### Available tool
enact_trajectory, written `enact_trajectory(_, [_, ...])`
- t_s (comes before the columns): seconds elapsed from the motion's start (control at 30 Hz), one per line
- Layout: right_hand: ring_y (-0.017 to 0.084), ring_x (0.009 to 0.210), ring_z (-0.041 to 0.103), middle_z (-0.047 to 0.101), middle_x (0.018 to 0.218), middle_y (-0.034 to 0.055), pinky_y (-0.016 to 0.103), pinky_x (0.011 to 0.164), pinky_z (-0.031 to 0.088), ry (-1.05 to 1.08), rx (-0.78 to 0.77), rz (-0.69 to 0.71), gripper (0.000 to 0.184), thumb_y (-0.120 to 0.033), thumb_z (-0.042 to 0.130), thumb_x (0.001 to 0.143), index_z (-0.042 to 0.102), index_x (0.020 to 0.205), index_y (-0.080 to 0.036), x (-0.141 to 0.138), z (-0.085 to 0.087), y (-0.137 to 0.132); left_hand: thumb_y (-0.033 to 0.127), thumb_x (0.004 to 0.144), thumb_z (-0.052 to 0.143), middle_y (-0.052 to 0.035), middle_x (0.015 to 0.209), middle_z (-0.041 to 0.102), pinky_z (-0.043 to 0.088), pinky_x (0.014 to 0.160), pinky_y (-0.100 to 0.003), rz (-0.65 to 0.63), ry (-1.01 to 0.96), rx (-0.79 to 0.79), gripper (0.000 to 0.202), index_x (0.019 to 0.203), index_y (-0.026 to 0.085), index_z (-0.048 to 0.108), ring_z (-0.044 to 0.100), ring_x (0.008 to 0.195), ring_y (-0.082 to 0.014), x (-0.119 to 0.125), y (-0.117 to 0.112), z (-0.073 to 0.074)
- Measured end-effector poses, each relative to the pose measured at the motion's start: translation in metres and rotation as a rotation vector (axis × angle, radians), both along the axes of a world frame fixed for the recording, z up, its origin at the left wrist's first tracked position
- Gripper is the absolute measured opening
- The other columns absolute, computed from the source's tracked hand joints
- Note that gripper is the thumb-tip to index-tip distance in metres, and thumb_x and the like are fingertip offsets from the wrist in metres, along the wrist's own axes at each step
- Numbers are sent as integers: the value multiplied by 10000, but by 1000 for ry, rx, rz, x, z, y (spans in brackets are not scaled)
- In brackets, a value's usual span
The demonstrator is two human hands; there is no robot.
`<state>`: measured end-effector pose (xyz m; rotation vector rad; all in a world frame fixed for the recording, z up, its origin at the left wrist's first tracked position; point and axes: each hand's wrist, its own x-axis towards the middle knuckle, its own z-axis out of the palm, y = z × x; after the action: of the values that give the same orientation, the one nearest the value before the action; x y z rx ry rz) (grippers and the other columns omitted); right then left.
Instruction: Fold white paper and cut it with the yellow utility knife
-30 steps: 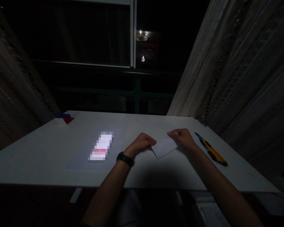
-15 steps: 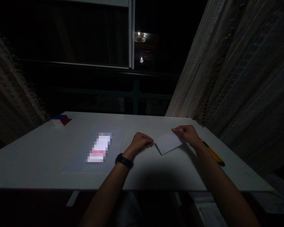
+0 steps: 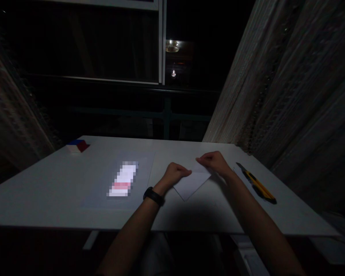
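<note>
A small white sheet of paper (image 3: 190,185) is held at a tilt above the table, one corner pointing towards me. On its left edge my left hand (image 3: 174,177) is closed, thumb and fingers pinching the paper. My right hand (image 3: 214,163) pinches the upper right part between thumb and fingertips. A black band sits on my left wrist. Right of my right forearm lies a yellow and black utility knife (image 3: 257,184), flat on the table.
A lit, pixelated phone-like screen (image 3: 122,180) rests on a larger pale sheet (image 3: 145,165) at the left of the white table (image 3: 40,191). A blue, red and white cube (image 3: 77,146) stands at the far left corner. Curtains (image 3: 241,73) hang on both sides of a dark window.
The paper has turned, its lower corner now nearer me. My right hand has moved left, closer to my left hand, which now grips the paper's edge. More of the knife shows.
</note>
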<state>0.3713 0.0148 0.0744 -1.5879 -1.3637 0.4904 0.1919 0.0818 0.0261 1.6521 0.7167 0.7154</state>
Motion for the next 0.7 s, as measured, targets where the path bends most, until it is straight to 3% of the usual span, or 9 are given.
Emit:
enact_trajectory(0.17, [154, 587, 638, 694, 768, 82, 261, 538, 523, 514, 140, -185, 379, -489, 760, 579, 650, 710, -150, 9, -8, 1, 351, 541, 768, -46, 542, 623, 348, 473, -248, 146, -198, -219, 272, 595, 93, 702, 519, 475, -128, -2, 4, 2])
enact_trajectory(0.23, [165, 591, 651, 698, 832, 72, 297, 532, 551, 670, 60, -92, 390, -487, 748, 609, 638, 820, -178, -1, -21, 0, 360, 543, 772, -74, 600, 653, 376, 491, -256, 190, -306, -280, 299, 628, 81, 705, 552, 508, -145, -3, 4, 2])
enact_trajectory(0.3, [192, 620, 667, 701, 812, 70, 355, 579, 574, 761, -76, 89, 391, -465, 741, 637, 629, 880, -180, -16, -35, -2, 374, 551, 773, -88, 639, 666, 397, 505, -259, 217, -376, -317, 323, 652, 75, 704, 568, 531, -151, -3, 4, 3])
enact_trajectory(0.37, [201, 608, 664, 696, 715, 63, 357, 577, 577, 759, -111, 144, 364, -431, 769, 609, 636, 809, -157, -30, -45, -3, 391, 561, 774, -83, 636, 663, 406, 508, -257, 238, -389, -322, 340, 666, 76, 701, 567, 530, -147, -3, 4, 3])
enact_trajectory(0.47, [193, 565, 648, 683, 628, 64, 330, 554, 573, 711, -76, 113, 332, -400, 805, 551, 633, 658, -137, -42, -51, -3, 409, 563, 779, -77, 632, 662, 419, 511, -257, 246, -356, -311, 361, 690, 81, 700, 574, 531, -149, -3, 6, 2])
enact_trajectory(0.7, [170, 486, 612, 650, 543, 49, 300, 489, 546, 706, -69, 53, 390, -483, 792, 535, 605, 554, -142, -34, -53, -2, 404, 582, 779, -95, 663, 670, 448, 560, -270, 107, -333, -267, 350, 671, 77, 692, 592, 569, -159, -2, 9, -6])
